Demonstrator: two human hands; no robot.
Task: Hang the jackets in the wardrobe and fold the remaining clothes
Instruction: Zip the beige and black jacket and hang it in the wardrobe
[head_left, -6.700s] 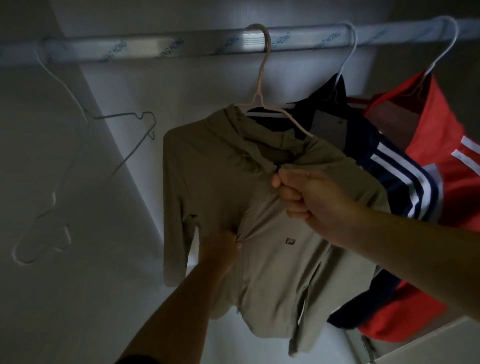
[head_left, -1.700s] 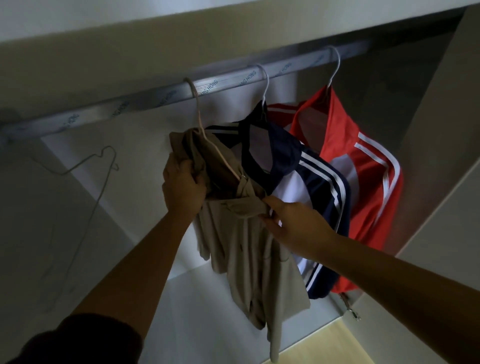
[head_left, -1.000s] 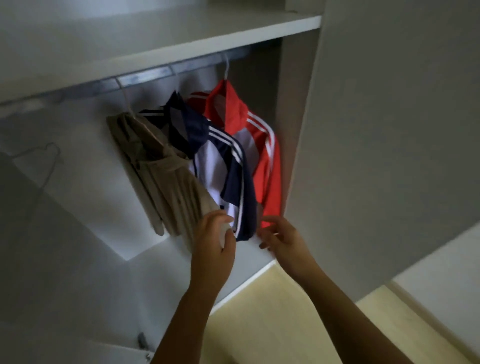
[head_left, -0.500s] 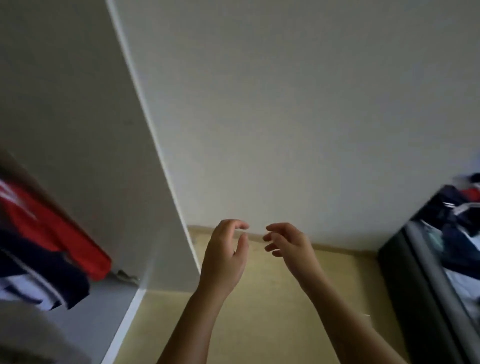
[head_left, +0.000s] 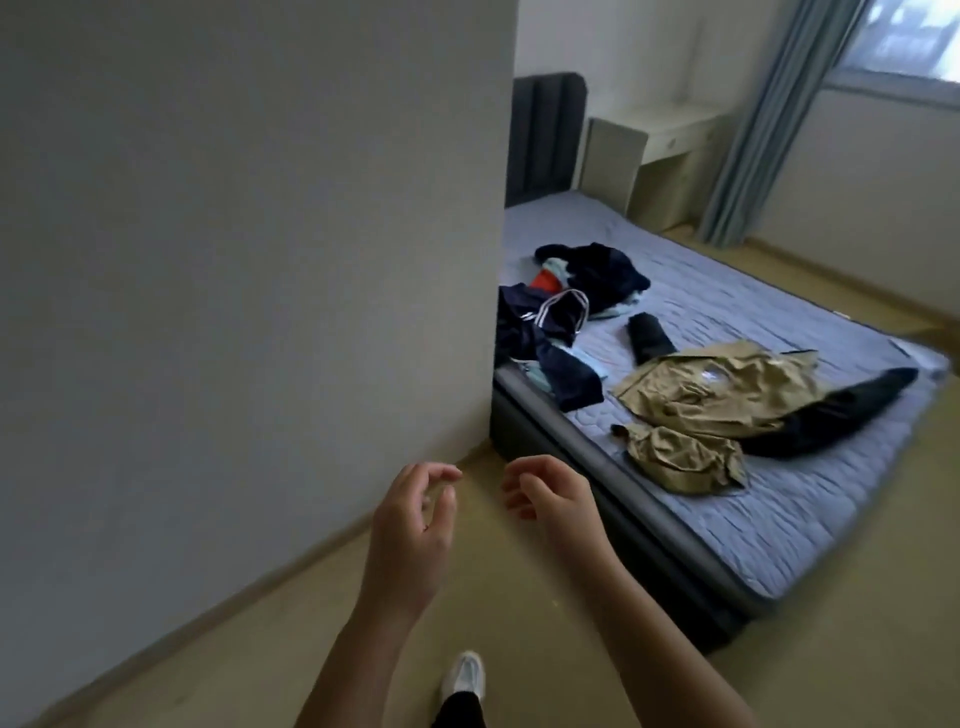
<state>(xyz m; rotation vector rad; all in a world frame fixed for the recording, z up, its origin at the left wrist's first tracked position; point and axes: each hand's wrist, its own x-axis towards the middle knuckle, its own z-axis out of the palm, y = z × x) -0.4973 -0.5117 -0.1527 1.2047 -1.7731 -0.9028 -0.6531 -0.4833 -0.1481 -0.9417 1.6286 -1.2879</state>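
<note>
Both hands are empty, with fingers loosely curled: the left hand (head_left: 410, 530) and the right hand (head_left: 553, 499) float side by side above the floor (head_left: 519, 639). The tan jacket (head_left: 722, 395) and dark clothes (head_left: 561, 312) lie on the bed (head_left: 769, 519), well apart from the hands, up and to their right.

A blue-grey quilted mattress (head_left: 727, 519) lies on a dark bed frame (head_left: 660, 566) with a dark padded headboard (head_left: 545, 135). Beyond it, a pale desk (head_left: 670, 140) stands beside a blue-grey curtain (head_left: 769, 119) and a window (head_left: 904, 47), on tan flooring (head_left: 519, 623)
</note>
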